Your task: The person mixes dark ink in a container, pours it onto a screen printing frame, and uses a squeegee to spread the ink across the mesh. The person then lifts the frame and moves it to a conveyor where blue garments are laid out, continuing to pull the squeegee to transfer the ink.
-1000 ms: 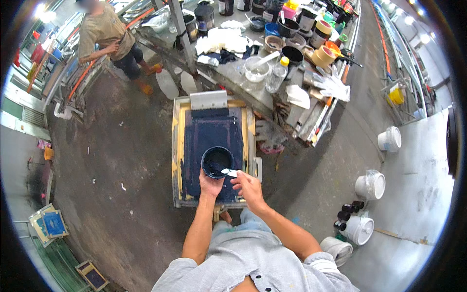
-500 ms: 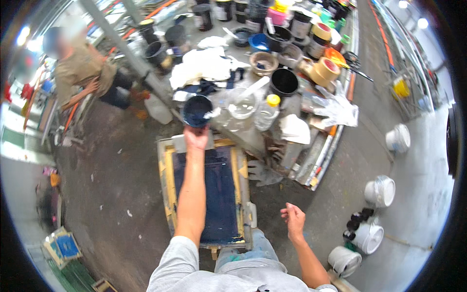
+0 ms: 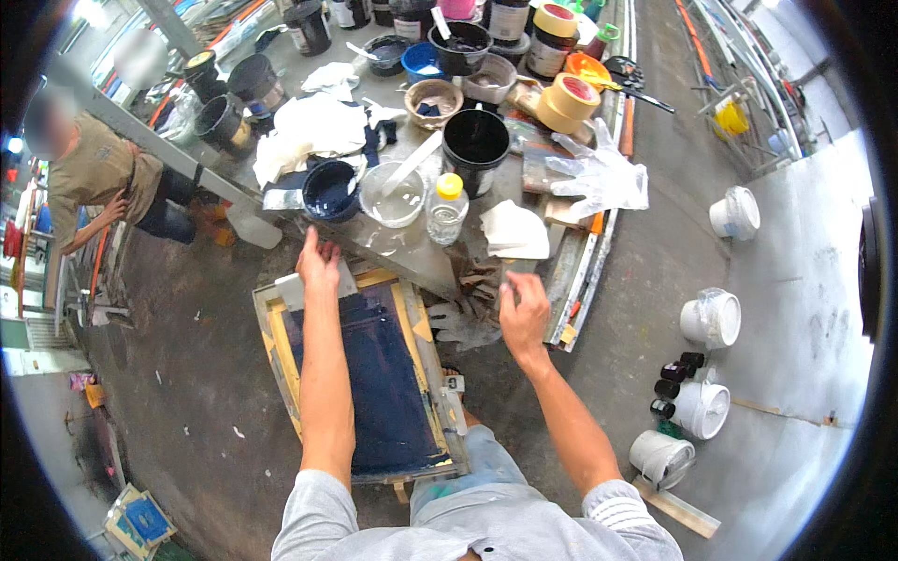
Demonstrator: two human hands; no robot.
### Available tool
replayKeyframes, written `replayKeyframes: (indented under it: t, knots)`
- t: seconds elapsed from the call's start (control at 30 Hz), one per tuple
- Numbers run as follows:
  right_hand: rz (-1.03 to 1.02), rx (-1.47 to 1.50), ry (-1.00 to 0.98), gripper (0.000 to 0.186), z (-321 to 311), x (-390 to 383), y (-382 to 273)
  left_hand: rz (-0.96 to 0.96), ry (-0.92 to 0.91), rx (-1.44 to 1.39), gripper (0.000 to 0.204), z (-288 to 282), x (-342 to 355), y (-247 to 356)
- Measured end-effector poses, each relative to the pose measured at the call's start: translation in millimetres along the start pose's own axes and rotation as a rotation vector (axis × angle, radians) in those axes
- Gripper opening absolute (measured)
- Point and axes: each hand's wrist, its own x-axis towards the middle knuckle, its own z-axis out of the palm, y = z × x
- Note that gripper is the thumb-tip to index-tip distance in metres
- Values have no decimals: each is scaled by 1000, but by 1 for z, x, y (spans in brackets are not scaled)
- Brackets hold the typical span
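A tub of dark blue paste (image 3: pixel 330 192) rests at the table's near edge, beside a clear bowl (image 3: pixel 391 206) with a white stirrer and a yellow-capped bottle (image 3: pixel 447 220). My left hand (image 3: pixel 320 257) is open just below the tub, over the grey holder (image 3: pixel 339 279) at the top of a wood-framed screen (image 3: pixel 365 374), which is coated dark navy. My right hand (image 3: pixel 524 309) is open, fingers loosely curled, right of the screen and below a folded white cloth (image 3: pixel 514 229); I see nothing in it.
The table (image 3: pixel 402 248) carries pots, tape rolls (image 3: pixel 566 105), rags and a plastic glove (image 3: pixel 608 178). A metal post (image 3: pixel 131 112) crosses at upper left, where a person (image 3: pixel 122 178) stands. White buckets (image 3: pixel 709 323) and dark jars line the right; small framed screens (image 3: pixel 140 519) lie at lower left.
My left hand has moved the dark tub from above the screen onto the table and let go. The white spatula has left my right hand, which has moved up. The view has turned toward the table.
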Motion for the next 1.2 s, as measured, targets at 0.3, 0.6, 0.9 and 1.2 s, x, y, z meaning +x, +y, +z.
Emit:
replayKeyframes:
  t: [0.3,0.6,0.9,1.2]
  knots:
    - [74,-389,-59,19,2,85,69,-460,-828,-691,93,-41,-225,-26]
    - [469,697,-33,13,-62,-33,-39,-486,-994,-795,97,-16,-280,-28]
    - [-75,292,-132,39,-70,-91,-123,-25,-1242,-46,118,-9,-328,-35]
    - [-283,296,-161,23,-71,-117,-131,166,-1160,170,131,-23,-352,-31]
